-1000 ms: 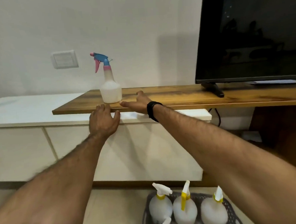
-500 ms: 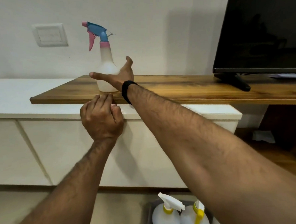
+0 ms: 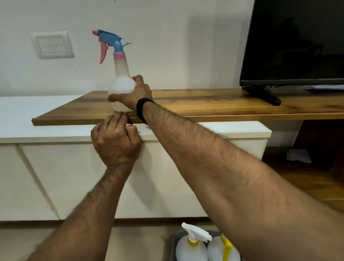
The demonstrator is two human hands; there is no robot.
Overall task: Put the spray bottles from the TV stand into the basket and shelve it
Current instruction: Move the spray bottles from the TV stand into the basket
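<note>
Since half a second ago: right hand [image 3: 134, 92], then open-palmed just short of the spray bottle, has wrapped onto its body; left hand has barely shifted.
Light switch [image 3: 52, 45]: white plate on the wall, above the far left of the cabinet.
White cabinet [image 3: 27, 122]: low unit running under the wooden top, its flat white surface bare on the left.
TV stand top [image 3: 205, 106]: wood-grain slab lying over the cabinet; its left end sticks out as a thin edge.
Spray bottle [image 3: 120, 79]: upright near the front-left corner of the wooden top; translucent white rounded body with a long tapering neck, pink collar, blue sprayer head, pink trigger and pink nozzle pointing left.
Left hand [image 3: 116, 143]: loosely curled, fingers bunched together, fingertips resting against the front edge of the wooden top directly below the bottle.
Right hand: curled around the lower body of the bottle, thumb across the front, fingers round the right side; black band on the wrist.
Basket [image 3: 173, 250]: dark, on the floor at the bottom edge of view, mostly hidden by the right forearm.
Bottles in basket: two visible, white bodies, one with a white sprayer and yellow collar [image 3: 190, 251], one with a yellow trigger [image 3: 223, 253].
Television [image 3: 301, 33]: black screen on the right end of the wooden top, dark foot angled forward.
</note>
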